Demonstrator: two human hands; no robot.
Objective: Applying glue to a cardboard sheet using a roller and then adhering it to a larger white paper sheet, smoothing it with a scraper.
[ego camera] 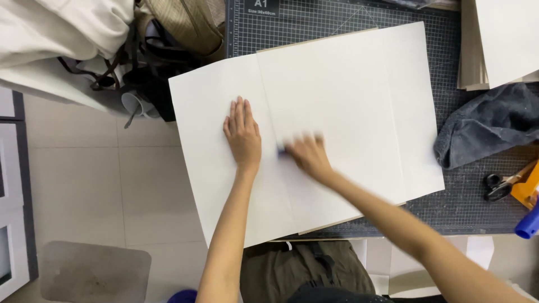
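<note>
A large white paper sheet (pixel 359 95) lies over a thin board on a dark cutting mat (pixel 449 196), its left part hanging past the mat's edge. My left hand (pixel 242 134) rests flat on the sheet, fingers together, just left of a crease line. My right hand (pixel 306 154) is blurred with motion and presses a small blue tool (pixel 281 150) against the sheet near that crease, close beside the left hand.
A grey cloth (pixel 488 126) lies at the mat's right edge. Scissors (pixel 502 185), an orange object (pixel 528 188) and a blue object (pixel 529 224) sit at the far right. Stacked boards (pixel 483 45) are top right. Bags (pixel 168 33) and white fabric lie top left.
</note>
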